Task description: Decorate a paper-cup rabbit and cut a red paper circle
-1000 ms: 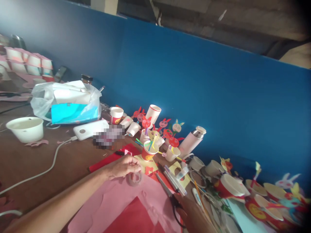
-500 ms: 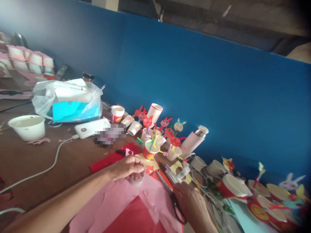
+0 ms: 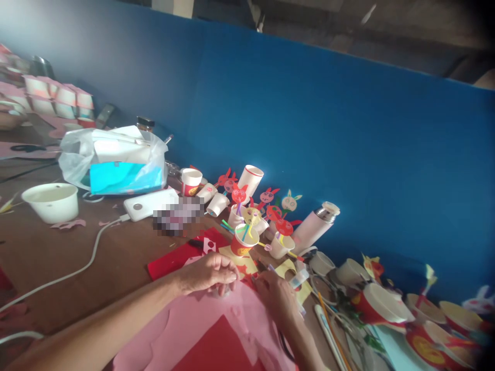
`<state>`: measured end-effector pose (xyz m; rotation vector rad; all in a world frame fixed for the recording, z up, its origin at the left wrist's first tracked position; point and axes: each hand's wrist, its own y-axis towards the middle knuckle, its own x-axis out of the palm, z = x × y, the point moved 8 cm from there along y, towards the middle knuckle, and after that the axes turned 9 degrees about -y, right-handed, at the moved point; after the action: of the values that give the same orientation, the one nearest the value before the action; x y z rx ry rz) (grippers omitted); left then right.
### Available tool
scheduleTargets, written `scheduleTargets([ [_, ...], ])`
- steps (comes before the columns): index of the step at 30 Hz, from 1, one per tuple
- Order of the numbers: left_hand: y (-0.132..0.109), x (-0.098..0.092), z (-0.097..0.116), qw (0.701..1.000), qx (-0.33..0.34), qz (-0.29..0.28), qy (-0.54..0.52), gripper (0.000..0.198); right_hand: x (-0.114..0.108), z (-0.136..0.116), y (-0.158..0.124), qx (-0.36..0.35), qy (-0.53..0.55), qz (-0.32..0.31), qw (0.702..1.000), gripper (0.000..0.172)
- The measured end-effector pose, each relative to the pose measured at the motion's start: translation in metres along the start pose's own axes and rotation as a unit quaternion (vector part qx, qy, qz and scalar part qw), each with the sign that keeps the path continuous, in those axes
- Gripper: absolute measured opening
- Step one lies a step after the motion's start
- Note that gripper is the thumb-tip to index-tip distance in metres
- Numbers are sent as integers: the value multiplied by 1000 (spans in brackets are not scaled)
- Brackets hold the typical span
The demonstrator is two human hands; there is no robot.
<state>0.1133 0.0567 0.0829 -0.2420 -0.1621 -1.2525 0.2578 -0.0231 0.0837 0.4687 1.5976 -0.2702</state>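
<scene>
My left hand is closed, fingers bent down around a small clear round thing that it mostly hides. Beneath it spreads pink paper, with a red sheet on top. My right hand is a little to the right, its fingers curled and pressed together by scraps of red paper. What those fingers hold, if anything, is hidden. A dark scissors handle shows in part under my right forearm. Just beyond both hands stands a red and white paper cup with straws in it.
Paper cups with red rabbit faces and a pink thermos line the blue partition. More cups crowd the right side. On the left are a white bowl, a plastic bag, a power bank and its cable.
My right hand has moved left and forward, over the scissors and closer to my left hand. My left hand stays closed over the pink paper. The view has shifted slightly left.
</scene>
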Motion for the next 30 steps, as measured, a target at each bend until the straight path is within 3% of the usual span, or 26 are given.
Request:
scheduleTargets([
  [7,1,7,-1,1000,-10,7,25,23,-17,-2,-6,8,130,0,992,23],
  [12,6,2,-6,998,12,54,-2,32,-25,-16,-10,-8,301,-2,954,19],
  [16,9,-5,-9,996,20,81,-24,31,-24,-13,-10,3,361,-13,932,24],
  [22,9,-8,-4,994,34,80,-63,28,-34,-4,-13,3,360,-25,933,32],
  [27,8,-7,-4,995,44,70,-54,28,-41,-2,-15,26,213,30,976,32],
  [30,8,-11,-4,994,57,84,-49,33,-40,-9,-17,-3,190,23,982,29],
])
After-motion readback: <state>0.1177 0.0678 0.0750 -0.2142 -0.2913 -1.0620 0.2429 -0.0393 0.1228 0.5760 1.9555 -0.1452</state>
